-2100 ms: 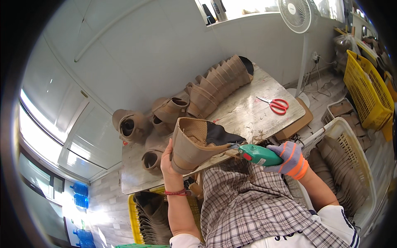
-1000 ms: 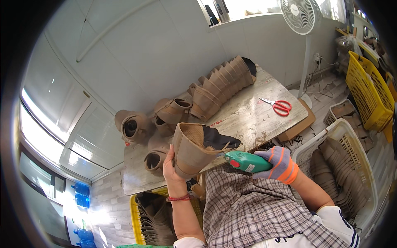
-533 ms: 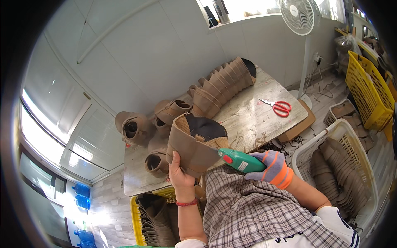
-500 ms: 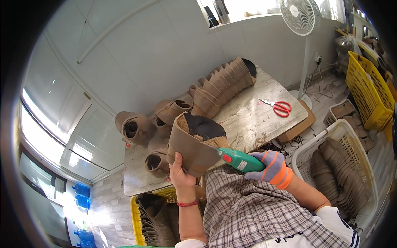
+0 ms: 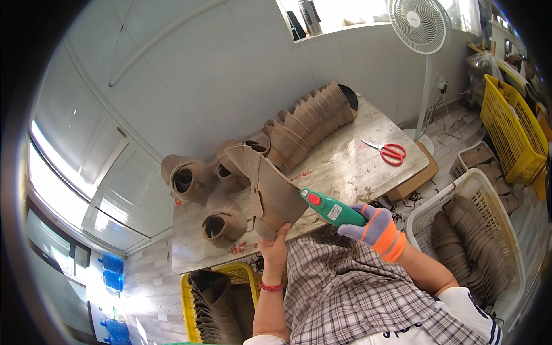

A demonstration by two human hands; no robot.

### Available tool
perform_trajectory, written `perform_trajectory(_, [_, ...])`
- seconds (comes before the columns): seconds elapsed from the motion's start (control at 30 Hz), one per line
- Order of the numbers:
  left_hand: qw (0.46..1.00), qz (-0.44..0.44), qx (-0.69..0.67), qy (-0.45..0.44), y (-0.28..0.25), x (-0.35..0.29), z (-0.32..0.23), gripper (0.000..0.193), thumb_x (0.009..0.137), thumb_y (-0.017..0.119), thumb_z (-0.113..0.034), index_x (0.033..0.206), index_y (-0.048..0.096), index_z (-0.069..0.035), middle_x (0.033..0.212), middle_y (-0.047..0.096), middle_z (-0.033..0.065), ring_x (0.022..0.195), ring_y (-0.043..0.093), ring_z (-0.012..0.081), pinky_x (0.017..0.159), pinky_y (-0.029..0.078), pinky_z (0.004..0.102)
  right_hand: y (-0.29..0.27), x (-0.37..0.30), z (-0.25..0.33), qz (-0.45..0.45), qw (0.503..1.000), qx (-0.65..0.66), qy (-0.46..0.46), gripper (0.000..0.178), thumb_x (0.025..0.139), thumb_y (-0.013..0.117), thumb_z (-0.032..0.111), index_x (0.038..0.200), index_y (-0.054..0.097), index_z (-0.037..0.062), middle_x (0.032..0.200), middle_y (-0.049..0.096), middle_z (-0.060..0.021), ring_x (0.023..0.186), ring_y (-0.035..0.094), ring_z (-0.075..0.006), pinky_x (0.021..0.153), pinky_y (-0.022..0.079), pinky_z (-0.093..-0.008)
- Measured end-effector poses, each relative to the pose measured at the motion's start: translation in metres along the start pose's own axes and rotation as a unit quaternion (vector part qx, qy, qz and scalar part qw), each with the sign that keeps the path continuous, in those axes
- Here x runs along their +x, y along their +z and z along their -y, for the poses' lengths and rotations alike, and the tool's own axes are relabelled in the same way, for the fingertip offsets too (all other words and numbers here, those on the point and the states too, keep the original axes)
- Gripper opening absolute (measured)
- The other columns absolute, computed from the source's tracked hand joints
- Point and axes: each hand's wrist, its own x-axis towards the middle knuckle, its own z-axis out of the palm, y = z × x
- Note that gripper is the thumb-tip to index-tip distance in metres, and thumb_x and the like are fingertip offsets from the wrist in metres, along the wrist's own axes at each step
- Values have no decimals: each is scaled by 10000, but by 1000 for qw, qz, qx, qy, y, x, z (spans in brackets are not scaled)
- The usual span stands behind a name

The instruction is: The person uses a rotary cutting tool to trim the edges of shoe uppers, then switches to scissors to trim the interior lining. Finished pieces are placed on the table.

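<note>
My bare left hand, with a red cord bracelet on its wrist, grips a brown boot upper by its lower end and holds it raised over the near table edge. In a grey-and-orange glove, my right hand is closed round a green handheld electric cutter with a red button. The cutter's tip meets the right edge of the upper; the blade itself is too small to make out. Several more boot uppers stand on the table to the left, and a nested row of uppers lies behind.
Red-handled scissors lie on the worn table. A white basket of stacked uppers stands at right, and a yellow crate of them sits below the table. A standing fan and yellow basket are farther right.
My left hand has turned the boot upper, so its dark lined opening no longer shows and its outer side faces me. That hand has moved slightly right; the cutter stays near the upper's right edge.
</note>
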Motion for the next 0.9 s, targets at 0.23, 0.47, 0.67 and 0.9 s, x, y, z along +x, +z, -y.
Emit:
perform_trajectory(0.23, [951, 97, 244, 162, 1, -8, 7, 136, 840, 689, 10, 974, 691, 29, 926, 703, 145, 844, 670, 294, 754, 506, 365, -4, 15, -1, 1, 998, -18, 52, 582, 733, 810, 487, 1019, 684, -4, 740, 679, -69, 650, 614, -104, 620, 502, -249])
perform_trajectory(0.47, [892, 174, 348, 231, -14, -19, 23, 328, 675, 586, 128, 971, 687, 27, 997, 664, 210, 962, 615, 428, 855, 489, 485, -9, 29, 17, -3, 995, 20, 94, 541, 773, 783, 477, 996, 681, -5, 696, 650, -37, 618, 582, -75, 577, 478, -243])
perform_trajectory(0.67, [827, 96, 494, 250, -56, 91, 8, 175, 727, 672, -9, 902, 682, -5, 918, 657, 193, 890, 607, 417, 789, 488, 473, -35, 18, -11, -83, 982, 88, 142, 392, 846, 756, 277, 1060, 631, -27, 748, 619, -3, 597, 547, -64, 522, 431, -220])
perform_trajectory(0.9, [755, -57, 601, 258, -80, 225, 24, 368, 793, 704, -91, 1126, 607, 30, 1176, 597, 190, 1063, 557, 341, 903, 450, 408, -52, 5, -42, -129, 967, 132, 176, 314, 858, 730, 236, 1017, 600, -2, 746, 602, 1, 573, 548, -68, 501, 421, -221])
